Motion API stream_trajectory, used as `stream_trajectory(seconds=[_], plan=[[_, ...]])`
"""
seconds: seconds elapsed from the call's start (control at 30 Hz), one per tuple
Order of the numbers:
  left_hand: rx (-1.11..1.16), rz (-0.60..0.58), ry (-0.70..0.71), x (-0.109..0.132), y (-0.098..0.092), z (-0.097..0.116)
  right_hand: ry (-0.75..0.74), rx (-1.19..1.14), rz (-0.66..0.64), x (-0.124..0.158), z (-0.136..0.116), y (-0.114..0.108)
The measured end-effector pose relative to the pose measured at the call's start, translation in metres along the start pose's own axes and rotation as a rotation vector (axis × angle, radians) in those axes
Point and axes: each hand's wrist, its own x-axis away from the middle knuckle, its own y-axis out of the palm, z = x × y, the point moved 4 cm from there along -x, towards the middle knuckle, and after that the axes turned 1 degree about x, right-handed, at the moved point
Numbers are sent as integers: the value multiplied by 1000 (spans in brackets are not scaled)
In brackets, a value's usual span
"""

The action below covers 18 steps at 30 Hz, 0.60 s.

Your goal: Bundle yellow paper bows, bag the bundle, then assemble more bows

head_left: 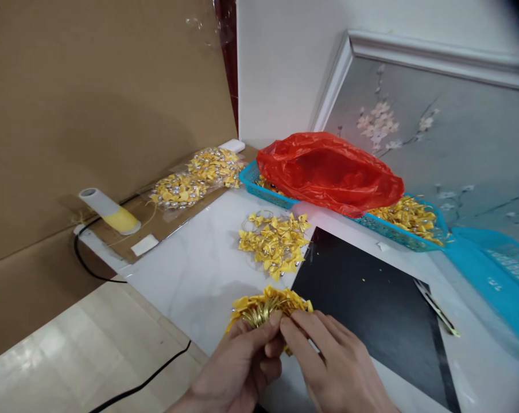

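My left hand (242, 361) is closed around a bunch of small yellow ribbon bows on gold rings (268, 307), held low over the white table (190, 269). My right hand (328, 361) meets it from the right, fingertips pinched on the same bunch. A loose pile of yellow bows (274, 244) lies on the table just beyond the hands. A black mat (371, 310) lies under and to the right of my right hand.
A blue basket (259, 189) holds more yellow bows (408, 215) and a red plastic bag (328, 172). A clear bag of bows (199, 178) and a glue gun (108, 212) with a black cord lie at the left on cardboard. Tweezers (436, 307) lie at the right, next to another blue basket (500, 275).
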Motion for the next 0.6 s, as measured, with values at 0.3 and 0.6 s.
stream_trajectory(seconds=[0.3,0.6], plan=[[91,27,15,1,-5,6,289,-427,-78,-2,48,-3],[58,111,-18,5,-9,7,579,-371,-232,-21,118,73]])
